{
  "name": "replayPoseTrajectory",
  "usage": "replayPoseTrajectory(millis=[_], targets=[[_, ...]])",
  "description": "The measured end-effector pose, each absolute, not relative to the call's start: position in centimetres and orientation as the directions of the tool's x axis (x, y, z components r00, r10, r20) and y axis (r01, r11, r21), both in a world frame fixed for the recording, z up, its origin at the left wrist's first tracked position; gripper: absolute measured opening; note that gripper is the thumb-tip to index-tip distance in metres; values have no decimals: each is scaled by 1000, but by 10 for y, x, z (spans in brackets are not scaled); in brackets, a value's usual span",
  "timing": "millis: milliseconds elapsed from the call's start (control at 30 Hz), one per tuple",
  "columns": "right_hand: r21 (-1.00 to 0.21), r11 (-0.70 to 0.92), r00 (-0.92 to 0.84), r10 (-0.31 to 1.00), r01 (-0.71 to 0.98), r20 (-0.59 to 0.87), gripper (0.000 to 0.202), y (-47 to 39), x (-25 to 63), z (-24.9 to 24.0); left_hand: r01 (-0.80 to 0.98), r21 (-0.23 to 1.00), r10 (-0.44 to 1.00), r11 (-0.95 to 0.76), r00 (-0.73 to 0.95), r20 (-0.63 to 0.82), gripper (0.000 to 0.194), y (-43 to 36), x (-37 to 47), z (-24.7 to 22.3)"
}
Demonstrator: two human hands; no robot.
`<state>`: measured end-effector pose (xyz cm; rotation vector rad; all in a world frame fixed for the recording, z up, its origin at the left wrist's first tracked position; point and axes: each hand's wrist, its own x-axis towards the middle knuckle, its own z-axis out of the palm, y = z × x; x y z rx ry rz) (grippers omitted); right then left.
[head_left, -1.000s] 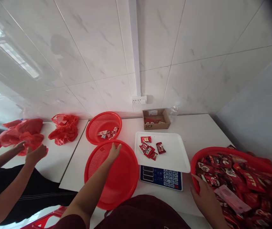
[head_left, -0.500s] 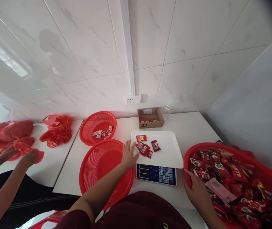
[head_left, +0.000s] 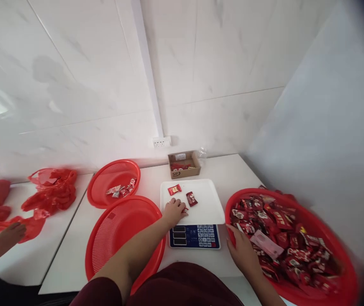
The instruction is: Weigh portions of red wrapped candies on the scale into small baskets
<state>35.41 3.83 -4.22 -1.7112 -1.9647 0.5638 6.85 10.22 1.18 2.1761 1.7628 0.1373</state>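
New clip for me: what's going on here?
A person's left hand covers a wrapped packet on the white tray above a scale; two more packets lie uncovered beside it. The right hand touches the rim of a packet-filled red basket. At left, a co-worker's hands handle red plastic.

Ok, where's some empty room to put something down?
On the white scale tray, right of the maroon packet; on the tabletop between the tray, cardboard box and filled red basket. That basket is crammed with wrapped snacks.
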Motion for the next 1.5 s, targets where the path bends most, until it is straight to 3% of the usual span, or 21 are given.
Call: replayPoseTrajectory(millis=[133, 267, 433, 500, 600, 700, 767, 867, 1000, 1300, 1500], targets=[[-604, 116, -93, 993, 789, 70, 43, 37, 350, -31, 916, 372, 978, -150, 193, -80, 15, 110, 62, 13], [-615, 75, -79, 997, 785, 21, 47, 36, 349, -20, 895, 436, 994, -98, 110, -2, 20, 107, 49, 23], [-625, 58, -74, 997, 778, 1, 47, 33, 349, -16, 843, 536, 972, 44, -159, 172, 20, 74, 4, 37], [-625, 63, -70, 997, 778, 13, 46, 32, 349, -17, 826, 553, 955, 106, -239, 174, 21, 54, -21, 34], [-605, 56, -40, 998, 794, 39, 45, 32, 349, -21, 833, 500, 954, 238, -296, 39, 27, 27, -50, 22], [-591, 61, -37, 998, 804, 52, 44, 33, 349, -24, 866, 361, 931, 346, -364, -18, 49, 13, -56, 14], [-593, 71, -48, 997, 802, 54, 44, 34, 349, -27, 897, 299, 937, 326, -349, 27, 55, 16, -47, 15], [-597, 92, -62, 996, 797, 70, 43, 35, 350, -32, 936, 321, 980, 142, -178, 85, 53, 38, -22, 24], [-593, 96, -59, 995, 799, 82, 43, 36, 350, -37, 934, 358, 1000, -8, 7, 5, 59, 85, 9, 28], [-611, 66, -44, 998, 789, 51, 45, 34, 347, -24, 940, 325, 976, 104, -34, -215, 82, 160, 81, 17], [-636, 30, -29, 1000, 771, 12, 46, 34, 348, -20, 976, 212, 986, -54, 86, -143, 64, 152, 126, 15]])
